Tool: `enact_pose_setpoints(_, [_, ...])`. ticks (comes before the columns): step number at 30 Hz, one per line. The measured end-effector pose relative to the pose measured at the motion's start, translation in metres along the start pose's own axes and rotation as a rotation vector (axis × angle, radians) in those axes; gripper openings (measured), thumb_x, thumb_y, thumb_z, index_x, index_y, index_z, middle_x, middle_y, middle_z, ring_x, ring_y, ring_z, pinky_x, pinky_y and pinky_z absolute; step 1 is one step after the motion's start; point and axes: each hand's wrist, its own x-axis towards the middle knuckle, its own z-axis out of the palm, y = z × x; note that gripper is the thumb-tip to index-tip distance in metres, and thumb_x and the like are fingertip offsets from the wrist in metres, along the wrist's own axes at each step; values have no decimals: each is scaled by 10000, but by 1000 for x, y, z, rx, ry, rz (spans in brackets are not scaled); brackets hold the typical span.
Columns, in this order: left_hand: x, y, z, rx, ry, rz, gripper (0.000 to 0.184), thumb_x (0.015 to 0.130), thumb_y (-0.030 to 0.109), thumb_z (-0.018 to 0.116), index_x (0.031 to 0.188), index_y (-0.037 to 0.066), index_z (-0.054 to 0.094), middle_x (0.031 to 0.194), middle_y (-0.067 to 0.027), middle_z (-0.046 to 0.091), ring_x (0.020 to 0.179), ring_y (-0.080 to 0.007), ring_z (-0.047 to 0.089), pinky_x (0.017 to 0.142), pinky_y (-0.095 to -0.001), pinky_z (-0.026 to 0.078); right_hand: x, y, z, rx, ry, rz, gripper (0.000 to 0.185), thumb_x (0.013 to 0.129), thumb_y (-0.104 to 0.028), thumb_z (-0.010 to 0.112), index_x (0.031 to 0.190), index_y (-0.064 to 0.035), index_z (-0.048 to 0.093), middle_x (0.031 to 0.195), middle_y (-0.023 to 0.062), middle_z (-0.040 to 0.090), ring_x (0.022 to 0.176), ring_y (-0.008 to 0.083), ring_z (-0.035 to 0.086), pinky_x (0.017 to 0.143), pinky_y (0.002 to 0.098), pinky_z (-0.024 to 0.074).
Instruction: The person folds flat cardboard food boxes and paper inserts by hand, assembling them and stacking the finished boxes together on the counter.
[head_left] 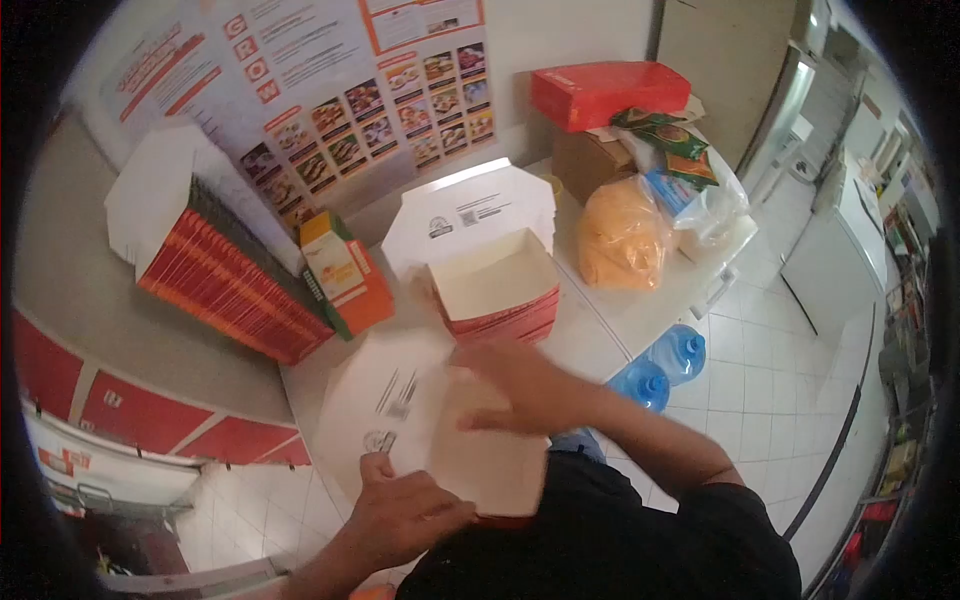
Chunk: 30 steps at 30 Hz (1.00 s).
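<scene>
I'm holding the open carton (pixel 500 470) by the tabletop's (pixel 580 330) near edge, my left hand (pixel 408 512) gripping its side, my right hand (pixel 520 388) hanging open and blurred over its far side, where keeping pressure light should avoid crushing it.

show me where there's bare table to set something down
Bare table lies between the nested boxes and orange bag; a smaller gap shows between those boxes and the orange carton. Crowded: back right (bag, red box), left (flat stack), front (left hand, right hand, open box).
</scene>
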Motion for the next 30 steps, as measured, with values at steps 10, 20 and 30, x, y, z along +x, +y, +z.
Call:
enact_pose_setpoints(10, [82, -104, -1, -27, 1030, 20, 529, 878, 203, 802, 1327, 63, 559, 1165, -126, 594, 1060, -292, 578, 925, -444, 478, 55, 108, -104, -332, 415, 422, 616, 866, -398, 761, 1303, 6, 601, 1241, 287, 655, 1143, 468, 629, 988, 512, 503])
enact_pose_setpoints(20, [108, -225, 115, -402, 432, -375, 477, 877, 143, 803, 1317, 122, 619, 1198, -108, 633, 1060, -222, 639, 774, -337, 568, 71, 187, -99, -475, 135, 493, 616, 811, -341, 810, 1259, 36, 617, 1207, 304, 672, 1184, 442, 631, 1021, 483, 501])
enact_pose_setpoints(30, [111, -224, 124, -486, 414, -412, 566, 811, 183, 801, 1329, 76, 600, 1129, -125, 671, 949, -273, 682, 798, -359, 581, 79, 195, -103, -607, -21, 447, 563, 785, -217, 802, 1235, 62, 608, 1213, 306, 661, 1165, 458, 632, 1002, 499, 508])
